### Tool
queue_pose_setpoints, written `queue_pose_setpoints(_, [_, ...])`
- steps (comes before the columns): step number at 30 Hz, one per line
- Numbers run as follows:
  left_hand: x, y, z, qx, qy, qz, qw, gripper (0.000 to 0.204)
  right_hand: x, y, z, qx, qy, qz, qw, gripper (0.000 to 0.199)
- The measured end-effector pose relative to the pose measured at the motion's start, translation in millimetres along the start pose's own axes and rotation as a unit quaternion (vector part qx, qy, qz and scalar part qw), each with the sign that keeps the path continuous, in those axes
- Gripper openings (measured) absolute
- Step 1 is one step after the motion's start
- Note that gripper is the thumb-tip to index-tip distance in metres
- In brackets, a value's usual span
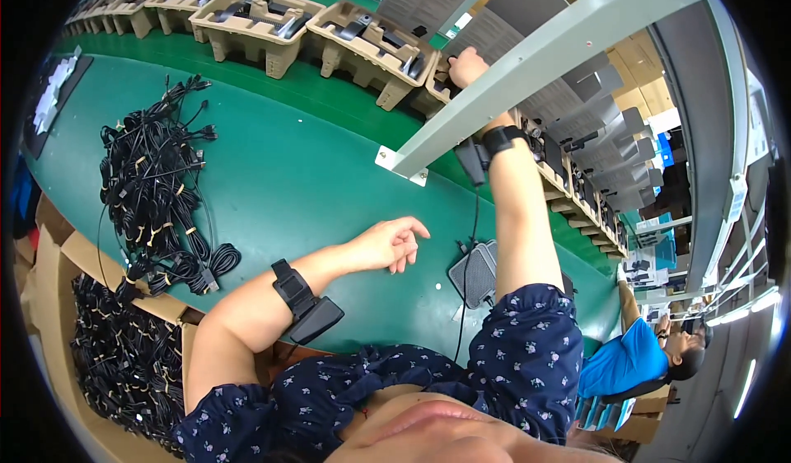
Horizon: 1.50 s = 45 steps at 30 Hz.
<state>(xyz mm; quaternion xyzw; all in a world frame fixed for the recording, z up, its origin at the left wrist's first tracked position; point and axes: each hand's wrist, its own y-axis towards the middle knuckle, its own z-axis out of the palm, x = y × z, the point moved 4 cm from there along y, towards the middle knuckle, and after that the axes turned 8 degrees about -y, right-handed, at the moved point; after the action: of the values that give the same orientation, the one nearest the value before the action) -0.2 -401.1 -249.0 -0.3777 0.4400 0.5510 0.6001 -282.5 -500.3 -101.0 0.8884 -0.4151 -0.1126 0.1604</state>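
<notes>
My left hand (386, 245) hovers over the green table (329, 175), fingers loosely curled and apart, holding nothing. My right hand (468, 67) reaches past a grey metal post (535, 55) to a moulded cardboard tray (434, 92). Its fingers are closed at the tray; whatever they pinch is too small or hidden to make out. Beside it stands another moulded tray (387, 84) with black and grey parts in it. A heap of black cables (152, 191), bundled with tan ties, lies on the table to my left. Black bands with small boxes sit on both my forearms.
More trays (255, 39) line the green belt, curving away to the right with grey lids raised. An open carton (124, 298) of bundled black cables stands at lower left. A grey mesh-faced device (478, 273) lies near my right arm. Another person in blue (630, 360) works at far right.
</notes>
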Motion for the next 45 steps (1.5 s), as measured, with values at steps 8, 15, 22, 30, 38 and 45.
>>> queue_pose_setpoints(8, [0,-3,-11,-0.046,-0.037,0.017,0.998,0.026,17,3,24,0.029,0.089,-0.008,0.996,0.038])
queue_pose_setpoints(15, [-3,6,-7,-0.042,-0.066,0.009,0.997,0.025,-29,7,53,-0.016,0.009,-0.084,0.996,0.028])
queue_pose_setpoints(22, [-2,-11,-16,-0.061,-0.046,-0.026,0.997,0.022,18,-22,37,-0.142,0.058,-0.208,0.966,0.012])
queue_pose_setpoints(30, [1,8,-8,-0.036,-0.018,-0.013,0.999,0.019,-71,-43,44,-0.238,0.248,-0.211,0.915,0.018])
queue_pose_setpoints(38, [-6,0,-13,-0.055,0.029,-0.011,0.998,0.019,-114,-219,-42,0.024,0.105,-0.139,0.984,0.028])
queue_pose_setpoints(45, [-5,-1,-9,-0.058,0.072,-0.010,0.996,0.018,-124,-337,-43,0.160,-0.108,-0.146,0.970,0.079])
